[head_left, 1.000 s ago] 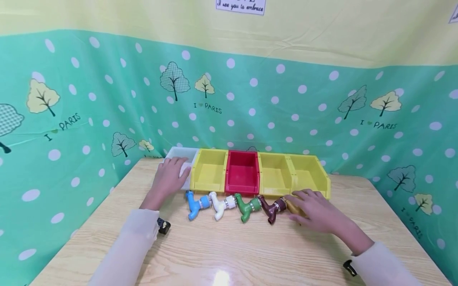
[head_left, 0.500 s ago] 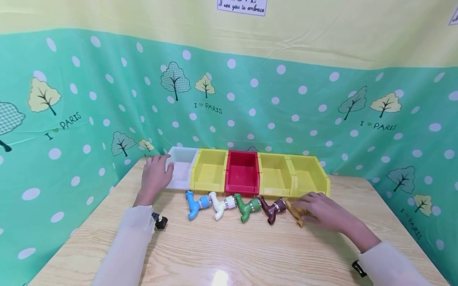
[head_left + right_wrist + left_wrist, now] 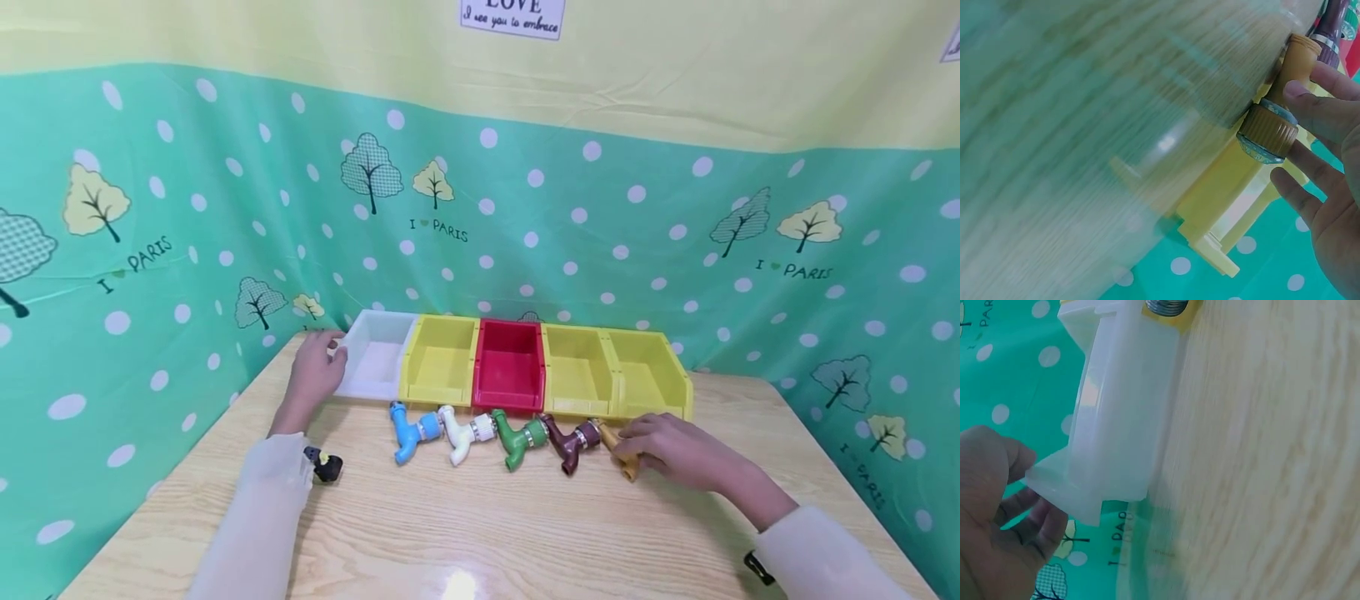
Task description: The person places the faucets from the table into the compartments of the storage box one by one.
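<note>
My left hand is at the left side of a translucent white bin. In the left wrist view, its thumb and fingers pinch the corner of the bin's side wall. My right hand holds an ochre-yellow plastic tap at the right end of a row of taps. Thumb and index finger lie on either side of the tap body, while the other fingers spread past its ribbed collar. The hand covers part of this tap in the head view. Beside it lies a dark maroon tap.
Green, white and blue taps continue the row leftward. Behind them, a yellow bin, a red bin and two more yellow bins stand side by side. A patterned curtain encloses the wooden table.
My left hand has moved left, from over the white bin to its outer side wall. My right hand has shifted slightly right and down around the ochre-yellow tap. Bins and taps stay put.
</note>
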Available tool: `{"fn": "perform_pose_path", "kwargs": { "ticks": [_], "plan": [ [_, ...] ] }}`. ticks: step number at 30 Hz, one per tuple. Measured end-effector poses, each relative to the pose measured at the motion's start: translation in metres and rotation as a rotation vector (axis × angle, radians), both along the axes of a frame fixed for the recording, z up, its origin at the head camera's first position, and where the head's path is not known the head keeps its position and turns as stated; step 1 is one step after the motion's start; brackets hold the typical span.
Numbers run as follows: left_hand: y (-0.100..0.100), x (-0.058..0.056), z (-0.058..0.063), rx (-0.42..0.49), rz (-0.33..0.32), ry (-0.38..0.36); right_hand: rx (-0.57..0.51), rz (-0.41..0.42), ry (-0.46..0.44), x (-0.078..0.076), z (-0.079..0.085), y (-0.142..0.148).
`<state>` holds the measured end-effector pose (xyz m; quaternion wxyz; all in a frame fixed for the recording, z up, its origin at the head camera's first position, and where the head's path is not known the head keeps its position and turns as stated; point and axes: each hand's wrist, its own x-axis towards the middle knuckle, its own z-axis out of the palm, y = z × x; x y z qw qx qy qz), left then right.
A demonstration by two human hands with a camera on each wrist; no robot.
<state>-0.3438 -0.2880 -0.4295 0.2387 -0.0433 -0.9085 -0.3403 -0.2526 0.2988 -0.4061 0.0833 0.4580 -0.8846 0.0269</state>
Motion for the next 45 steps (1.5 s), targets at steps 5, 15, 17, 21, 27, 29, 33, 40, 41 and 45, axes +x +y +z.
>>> {"fn": "perform_pose_path", "kwargs": {
  "ticks": [5, 15, 17, 21, 27, 29, 33, 40, 41, 45],
  "plan": [
    [-0.003, 0.0, 0.0, 0.033, -0.014, 0.032, 0.014, 0.0, -0.002, -0.001, -0.001, -0.001],
    [-0.012, 0.004, -0.001, 0.083, 0.015, -0.027, 0.027, -0.037, -0.019, 0.001, -0.001, -0.003],
    [-0.013, 0.005, -0.001, 0.099, 0.012, -0.041, 0.028, -0.031, 0.009, 0.002, -0.002, -0.003],
    [-0.015, 0.006, -0.001, 0.121, -0.004, -0.063, 0.041, -0.023, 0.067, 0.005, -0.006, -0.004],
    [-0.019, 0.006, -0.002, 0.122, -0.03, -0.089, 0.087, -0.048, 0.081, 0.009, -0.007, -0.005],
    [-0.019, 0.007, -0.002, 0.125, -0.036, -0.097, 0.102, -0.065, 0.07, 0.011, -0.006, -0.005],
    [-0.02, 0.007, -0.001, 0.132, -0.04, -0.103, 0.116, -0.079, 0.051, 0.016, -0.003, -0.005],
    [-0.019, 0.008, -0.002, 0.156, -0.024, -0.111, 0.105, -0.069, 0.061, 0.027, 0.007, -0.004],
    [-0.019, 0.008, -0.002, 0.158, -0.021, -0.11, 0.104, -0.073, 0.062, 0.027, 0.008, -0.004],
    [-0.021, 0.008, -0.004, 0.16, -0.015, -0.099, 0.101, -0.106, 0.072, 0.027, 0.015, -0.003]
  ]
}}
